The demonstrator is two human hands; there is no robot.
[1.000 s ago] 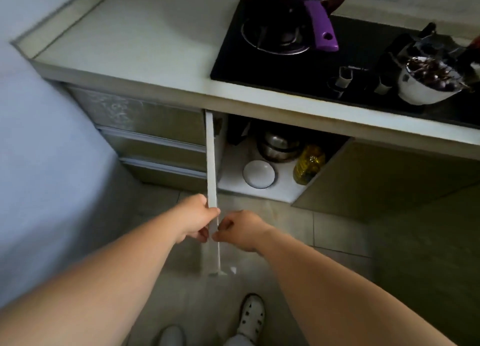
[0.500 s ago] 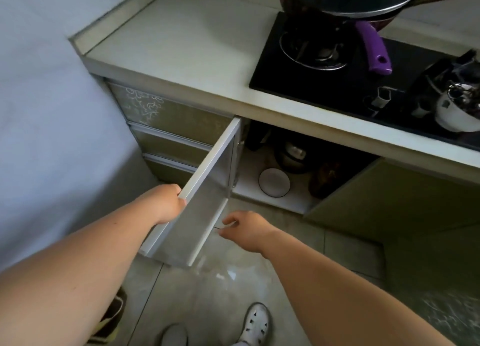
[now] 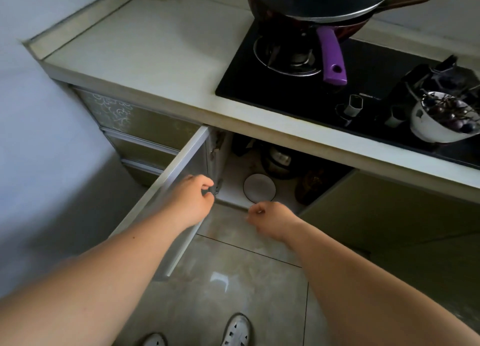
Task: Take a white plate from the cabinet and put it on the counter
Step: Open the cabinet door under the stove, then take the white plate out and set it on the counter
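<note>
Left of centre, the cabinet door [image 3: 166, 197] has swung wide since a second ago, and the left hand [image 3: 193, 200] is off its edge now, fingers loosely curled, holding nothing. The white plate [image 3: 259, 187] sits in plain view mid-frame inside the cabinet. The right hand [image 3: 270, 219], half-closed and empty, hovers just below it, so the grab looks next.

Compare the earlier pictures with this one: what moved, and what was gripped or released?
The left cabinet door swung wide open to the left. The left hand let go of its edge and now sits in front of its inner face; the right hand advanced toward the white plate, holding nothing. The plate stayed on the cabinet floor.
</note>
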